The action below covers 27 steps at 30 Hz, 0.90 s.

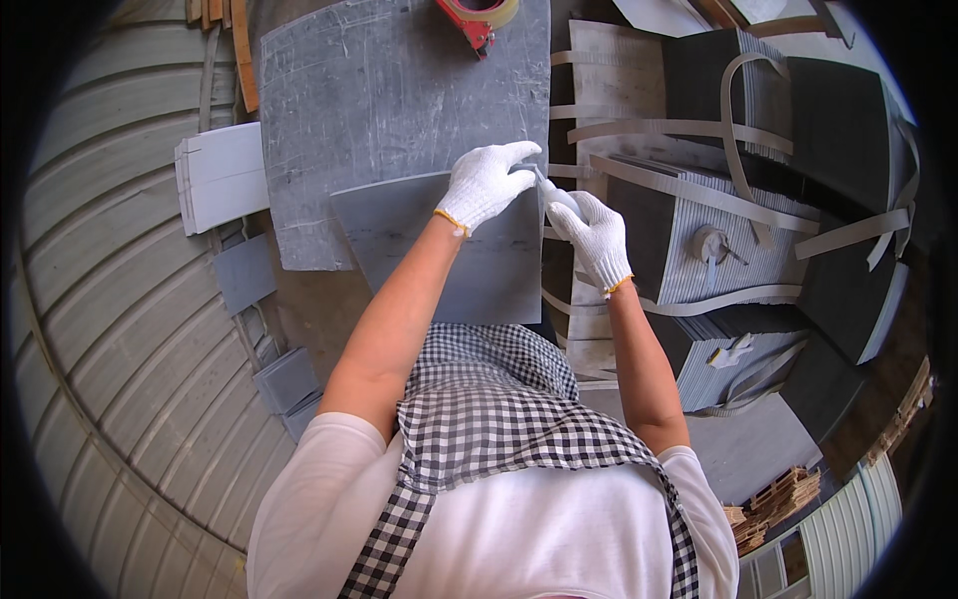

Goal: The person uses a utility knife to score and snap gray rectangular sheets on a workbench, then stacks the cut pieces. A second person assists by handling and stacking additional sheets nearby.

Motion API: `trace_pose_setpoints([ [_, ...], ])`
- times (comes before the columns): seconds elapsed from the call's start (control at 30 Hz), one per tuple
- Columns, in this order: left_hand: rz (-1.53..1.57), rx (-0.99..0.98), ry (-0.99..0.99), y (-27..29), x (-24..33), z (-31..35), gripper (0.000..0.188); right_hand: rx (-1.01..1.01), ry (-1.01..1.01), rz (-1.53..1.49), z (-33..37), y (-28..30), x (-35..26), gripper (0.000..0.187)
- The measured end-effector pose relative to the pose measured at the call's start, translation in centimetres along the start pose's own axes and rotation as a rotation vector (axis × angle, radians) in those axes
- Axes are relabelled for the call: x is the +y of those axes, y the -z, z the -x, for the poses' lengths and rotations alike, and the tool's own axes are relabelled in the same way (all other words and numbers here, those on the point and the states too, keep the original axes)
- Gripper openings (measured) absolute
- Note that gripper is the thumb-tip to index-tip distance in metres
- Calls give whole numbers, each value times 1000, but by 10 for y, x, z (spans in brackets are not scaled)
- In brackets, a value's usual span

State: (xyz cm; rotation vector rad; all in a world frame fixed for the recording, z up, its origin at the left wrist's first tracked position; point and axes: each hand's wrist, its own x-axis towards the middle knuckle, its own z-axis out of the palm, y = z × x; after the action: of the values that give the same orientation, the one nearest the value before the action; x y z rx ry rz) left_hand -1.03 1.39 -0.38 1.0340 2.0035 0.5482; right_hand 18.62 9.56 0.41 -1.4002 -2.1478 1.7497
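Observation:
A smooth grey slab (444,255) lies on the scratched grey tabletop (399,90), its near end reaching to my checked apron. My left hand (487,188), in a white knit glove, rests on the slab's far right corner with thumb and forefinger stretched apart. My right hand (597,240), gloved the same way, is closed around a slim pale tool (563,197). Its pointed tip meets the slab's right edge near my left thumb. Whether the tool is a knife or a nozzle bottle, I cannot tell.
A red tape dispenser (477,28) sits at the table's far edge. To the right stand several stacks of dark slabs (699,240) with loose pale straps (689,190). A roll (711,245) and a spare glove (731,351) lie on them. White boards (225,178) are at the left.

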Motion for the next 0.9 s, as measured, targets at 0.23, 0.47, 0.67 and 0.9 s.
trace_pose_setpoints([
  [0.23, -11, 63, -49, -6, -6, 0, 44, -17, -10, 27, 0, 2, -5, 43],
  [0.47, -20, 75, -65, -6, -6, 1, 45, -56, -77, 5, 1, 3, -11, 44],
  [0.67, -11, 33, -31, -4, -4, 0, 48, 11, 7, 33, 0, -1, -1, 41],
  [0.9, 0, 15, -27, -2, -3, 0, 50, 8, -10, 21, 0, -2, -2, 41],
])
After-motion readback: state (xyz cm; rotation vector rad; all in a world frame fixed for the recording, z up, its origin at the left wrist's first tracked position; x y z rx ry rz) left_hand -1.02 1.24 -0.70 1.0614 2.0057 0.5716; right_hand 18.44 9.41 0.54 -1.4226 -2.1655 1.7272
